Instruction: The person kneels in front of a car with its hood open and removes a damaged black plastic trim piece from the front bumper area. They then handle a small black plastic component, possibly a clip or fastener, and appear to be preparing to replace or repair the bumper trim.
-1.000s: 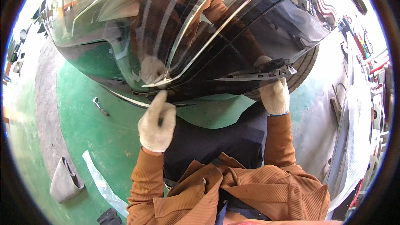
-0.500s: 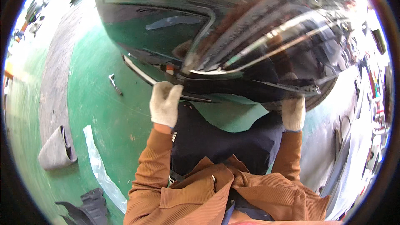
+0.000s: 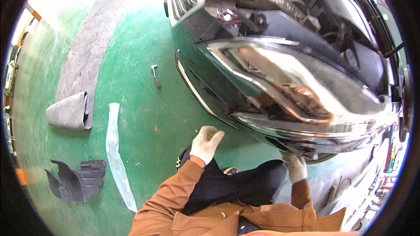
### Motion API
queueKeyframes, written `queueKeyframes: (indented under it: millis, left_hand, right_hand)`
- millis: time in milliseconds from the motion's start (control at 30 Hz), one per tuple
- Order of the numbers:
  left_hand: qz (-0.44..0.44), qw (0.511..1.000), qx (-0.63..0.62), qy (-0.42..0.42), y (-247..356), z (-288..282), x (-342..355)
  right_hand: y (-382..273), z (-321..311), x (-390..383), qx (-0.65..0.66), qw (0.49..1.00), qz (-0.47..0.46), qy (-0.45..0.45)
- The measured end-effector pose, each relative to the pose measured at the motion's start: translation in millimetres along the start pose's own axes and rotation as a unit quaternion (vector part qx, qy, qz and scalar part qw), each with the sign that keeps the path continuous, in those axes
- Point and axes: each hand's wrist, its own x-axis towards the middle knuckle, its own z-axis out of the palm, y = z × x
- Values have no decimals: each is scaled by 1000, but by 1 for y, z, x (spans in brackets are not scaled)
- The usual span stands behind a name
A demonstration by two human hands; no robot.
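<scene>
A dark car front with a large clear headlight [image 3: 302, 85] fills the upper right. Its dark bumper [image 3: 210, 78] curves down toward me, with a pale trim strip [image 3: 199, 96] along the lower left edge. My left hand [image 3: 207, 144], in a whitish knit glove, is just below the end of that strip, apart from it. Its thumb stands away from the fingers and it holds nothing. My right hand [image 3: 296, 168], gloved alike, is at the bumper's lower edge beneath the headlight. Its fingers curl against that edge, with the tips partly hidden.
On the green floor [image 3: 144, 148] lie a ratchet wrench [image 3: 156, 77], a long grey mat [image 3: 89, 48] with a rolled end, a pale plastic strip [image 3: 115, 153] and a black moulded liner piece [image 3: 78, 181]. Long parts [image 3: 350, 183] lie at the right.
My view has swung, so the car sits further right and its open front shows. My left hand has come away from the bumper trim; my right hand stays at the bumper's edge.
</scene>
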Motion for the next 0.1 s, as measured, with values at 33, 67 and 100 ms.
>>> queueKeyframes:
  millis: [33, 67, 100]
  left_hand:
    - [-11, 1000, -4, 14, -2, -9, -8]
    - [-20, 999, -8, 28, -8, -19, -13]
    - [-52, 998, -14, 45, -10, -33, -21]
  right_hand:
    - [-2, 2, -7, -50, 999, 15, 11]
    - [-8, 7, -17, -100, 994, 28, 21]
    - [-23, 26, -31, -115, 991, 63, 4]
